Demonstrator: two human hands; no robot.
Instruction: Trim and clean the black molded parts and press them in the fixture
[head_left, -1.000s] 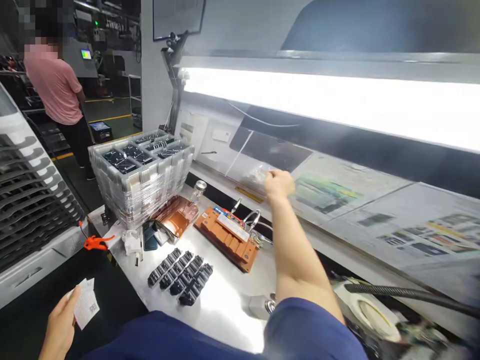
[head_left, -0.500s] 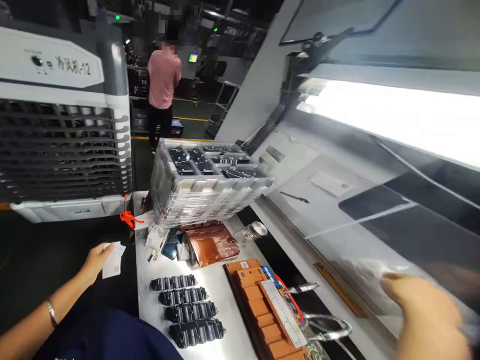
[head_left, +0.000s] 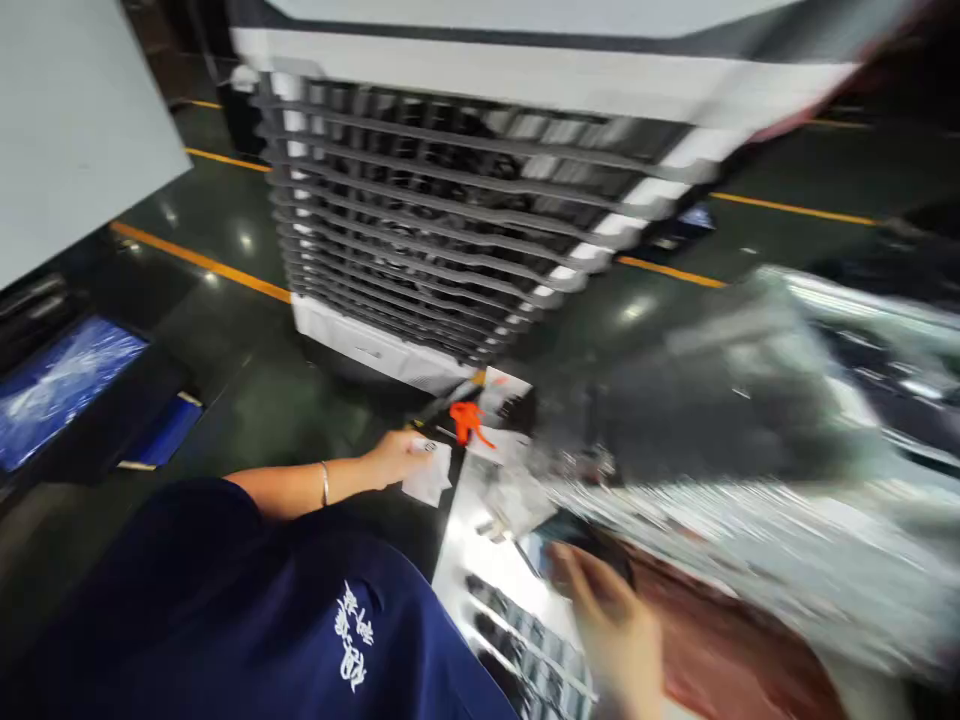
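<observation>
My left hand is closed, pinching white paper slips beside the table's left edge. My right hand is blurred by motion over the table, and its fingers do not show clearly enough to tell what, if anything, they hold. Near its fingertips lies a dark blue, phone-like object, partly hidden. Below and left of that hand, black ribbed parts lie in rows on the white table. To its right is a reddish-brown wrapped bundle, smeared in the view.
An orange air gun is at the table's far corner. A large white cooler with a dark grille stands beyond. Right of the table corner, a plastic-wrapped stack is blurred. Blue-topped items lie at far left.
The view has swung left, toward the cooler. My right hand has come from the far right to over the table near the phone-like object. My left hand still grips the slips.
</observation>
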